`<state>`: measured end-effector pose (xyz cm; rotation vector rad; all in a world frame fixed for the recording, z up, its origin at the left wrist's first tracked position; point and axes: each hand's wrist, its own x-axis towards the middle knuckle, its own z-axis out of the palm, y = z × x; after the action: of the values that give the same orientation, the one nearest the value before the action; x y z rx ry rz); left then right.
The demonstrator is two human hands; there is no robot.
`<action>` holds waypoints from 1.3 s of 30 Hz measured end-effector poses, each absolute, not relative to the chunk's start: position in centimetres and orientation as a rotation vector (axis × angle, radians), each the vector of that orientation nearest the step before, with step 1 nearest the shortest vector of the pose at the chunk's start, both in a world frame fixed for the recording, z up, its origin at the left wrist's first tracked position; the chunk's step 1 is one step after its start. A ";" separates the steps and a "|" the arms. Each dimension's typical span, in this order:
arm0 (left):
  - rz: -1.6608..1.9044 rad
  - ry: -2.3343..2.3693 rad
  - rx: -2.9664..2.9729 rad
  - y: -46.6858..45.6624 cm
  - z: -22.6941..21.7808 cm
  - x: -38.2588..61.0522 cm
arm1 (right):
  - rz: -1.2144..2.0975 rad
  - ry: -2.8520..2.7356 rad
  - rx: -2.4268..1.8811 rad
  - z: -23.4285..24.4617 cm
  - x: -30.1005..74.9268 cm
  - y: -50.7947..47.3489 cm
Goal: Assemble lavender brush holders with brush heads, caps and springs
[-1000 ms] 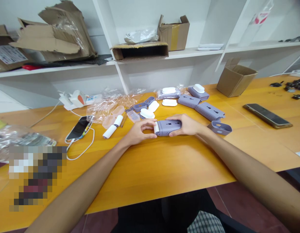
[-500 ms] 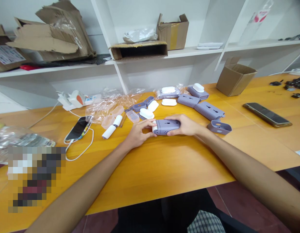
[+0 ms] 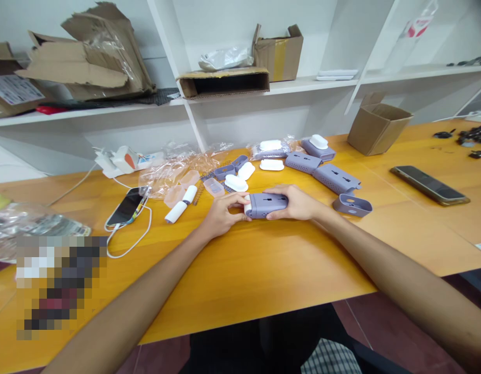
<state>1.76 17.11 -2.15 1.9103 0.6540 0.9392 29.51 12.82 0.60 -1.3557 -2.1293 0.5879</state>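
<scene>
A grey-purple plastic housing with keyhole slots on top lies on its side low over the table, long side across my view. My right hand is closed around its right end, thumb at the front and fingers behind. At the other end sits a white end piece, pinched between the thumb and fingers of my left hand. Just behind the hands are a white oval cap and clear plastic cups. Right of my right wrist stands a short purple open cup.
More purple housings lie behind to the right. White rollers, a charging phone and a power strip are at left. Another phone and a cardboard box stand right. White shelves rise behind the table.
The white end piece shows slightly less beyond the left end of the housing. Both hands keep their grip in nearly the same place; the view has shifted slightly.
</scene>
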 end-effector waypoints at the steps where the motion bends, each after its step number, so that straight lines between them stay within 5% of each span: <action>1: 0.930 0.656 1.905 17.1 -2.1 1.8 | 0.580 -2.134 -1.357 0.6 29.5 12.8; 39: 0.853 0.757 1.988 17.1 -2.0 1.9 | 0.608 -2.050 -1.410 0.6 29.3 12.9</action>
<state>1.92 17.15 -2.02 1.9885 0.7574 0.8529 29.33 12.90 0.59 -1.4102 -2.0496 0.6075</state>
